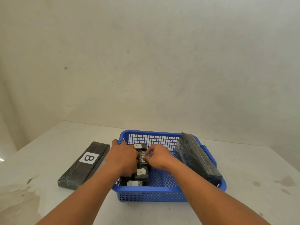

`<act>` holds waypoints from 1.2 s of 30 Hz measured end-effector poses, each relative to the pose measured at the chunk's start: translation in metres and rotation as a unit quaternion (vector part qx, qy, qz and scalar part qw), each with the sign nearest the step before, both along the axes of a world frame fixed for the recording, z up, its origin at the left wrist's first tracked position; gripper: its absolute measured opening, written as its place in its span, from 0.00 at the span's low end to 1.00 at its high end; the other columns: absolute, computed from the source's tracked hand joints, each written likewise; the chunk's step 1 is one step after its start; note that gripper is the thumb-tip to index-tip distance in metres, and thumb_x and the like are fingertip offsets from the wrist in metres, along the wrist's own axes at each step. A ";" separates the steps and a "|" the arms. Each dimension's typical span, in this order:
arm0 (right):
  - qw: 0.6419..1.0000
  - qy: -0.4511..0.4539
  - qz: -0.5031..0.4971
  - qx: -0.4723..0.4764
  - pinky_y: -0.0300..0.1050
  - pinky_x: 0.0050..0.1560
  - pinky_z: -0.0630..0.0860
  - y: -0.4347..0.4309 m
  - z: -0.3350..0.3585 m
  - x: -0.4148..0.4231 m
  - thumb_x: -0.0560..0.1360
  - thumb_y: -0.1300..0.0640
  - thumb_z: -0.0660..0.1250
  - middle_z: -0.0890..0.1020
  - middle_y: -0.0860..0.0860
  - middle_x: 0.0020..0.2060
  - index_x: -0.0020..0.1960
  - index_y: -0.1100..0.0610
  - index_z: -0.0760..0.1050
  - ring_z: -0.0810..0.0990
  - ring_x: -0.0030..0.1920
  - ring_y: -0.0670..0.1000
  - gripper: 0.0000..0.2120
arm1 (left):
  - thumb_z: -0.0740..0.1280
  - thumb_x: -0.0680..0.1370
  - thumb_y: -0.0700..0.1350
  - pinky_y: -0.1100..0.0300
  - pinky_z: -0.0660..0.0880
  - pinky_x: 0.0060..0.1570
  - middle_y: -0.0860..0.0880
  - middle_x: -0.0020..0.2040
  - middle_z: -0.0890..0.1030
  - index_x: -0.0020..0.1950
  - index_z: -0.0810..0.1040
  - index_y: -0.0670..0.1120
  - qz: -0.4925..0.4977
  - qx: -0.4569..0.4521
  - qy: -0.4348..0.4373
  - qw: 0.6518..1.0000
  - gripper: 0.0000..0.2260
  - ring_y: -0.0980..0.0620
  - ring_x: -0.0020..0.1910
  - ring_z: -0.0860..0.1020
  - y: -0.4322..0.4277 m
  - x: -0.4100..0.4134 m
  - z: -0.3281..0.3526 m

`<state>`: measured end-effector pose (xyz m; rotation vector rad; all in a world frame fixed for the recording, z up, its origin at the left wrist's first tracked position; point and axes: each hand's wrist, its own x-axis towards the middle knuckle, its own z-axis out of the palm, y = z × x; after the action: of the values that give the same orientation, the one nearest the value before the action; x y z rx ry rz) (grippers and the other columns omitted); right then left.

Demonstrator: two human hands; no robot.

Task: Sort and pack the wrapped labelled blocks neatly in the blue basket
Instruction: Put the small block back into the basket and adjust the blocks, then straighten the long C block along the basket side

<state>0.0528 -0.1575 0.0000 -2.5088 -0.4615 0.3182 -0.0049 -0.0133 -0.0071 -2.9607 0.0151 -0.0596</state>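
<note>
A blue basket (164, 192) stands on the table in front of me. Several small black wrapped blocks with white "A" labels (141, 172) lie in a row along its left side. My left hand (123, 158) and my right hand (158, 157) are both inside the basket, their fingers pinching one small block (143, 157) in the middle of that row. A long black wrapped block (197, 157) leans tilted on the basket's right rim. Another long black block with a "B" label (85, 164) lies flat on the table left of the basket.
The white table (48, 200) carries stains at the front left and at the right. A plain wall rises close behind the table's far edge. The basket's floor shows bare between the small blocks and the leaning block.
</note>
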 end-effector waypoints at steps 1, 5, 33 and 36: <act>1.000 -0.014 0.004 -0.004 0.45 0.52 0.75 -0.004 0.006 -0.002 0.76 0.51 0.70 0.79 0.54 0.58 0.62 0.55 0.75 0.78 0.53 0.53 0.16 | 0.58 0.76 0.53 0.39 0.58 0.64 0.53 0.52 0.79 0.54 0.79 0.57 -0.001 -0.002 -0.002 1.000 0.13 0.47 0.56 0.73 0.000 0.000 0.000; 0.992 -0.127 -0.005 -0.024 0.49 0.58 0.76 -0.037 0.038 -0.012 0.77 0.52 0.68 0.77 0.53 0.61 0.64 0.54 0.75 0.78 0.57 0.53 0.16 | 0.56 0.77 0.54 0.39 0.58 0.65 0.54 0.51 0.79 0.54 0.79 0.56 -0.003 -0.034 -0.019 0.999 0.14 0.48 0.55 0.74 0.001 0.000 0.000; 0.981 -0.087 -0.173 0.033 0.44 0.52 0.75 -0.165 0.033 -0.019 0.77 0.56 0.68 0.77 0.53 0.64 0.66 0.57 0.76 0.80 0.56 0.55 0.17 | 0.69 0.74 0.59 0.53 0.79 0.49 0.48 0.50 0.81 0.51 0.75 0.50 0.065 -0.572 0.104 0.811 0.14 0.50 0.48 0.80 -0.109 -0.008 0.023; 0.979 -0.078 -0.175 0.071 0.45 0.60 0.72 -0.165 0.021 -0.020 0.79 0.60 0.66 0.76 0.53 0.66 0.66 0.58 0.75 0.77 0.62 0.54 0.16 | 0.70 0.74 0.55 0.56 0.78 0.52 0.50 0.51 0.81 0.56 0.76 0.48 0.076 -0.554 0.128 0.819 0.15 0.51 0.49 0.80 -0.113 -0.006 0.015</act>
<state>0.0328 -0.3227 0.0208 -2.4247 -0.0916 -0.0486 -0.0104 -0.1260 0.0077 -4.0873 -0.3363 0.5414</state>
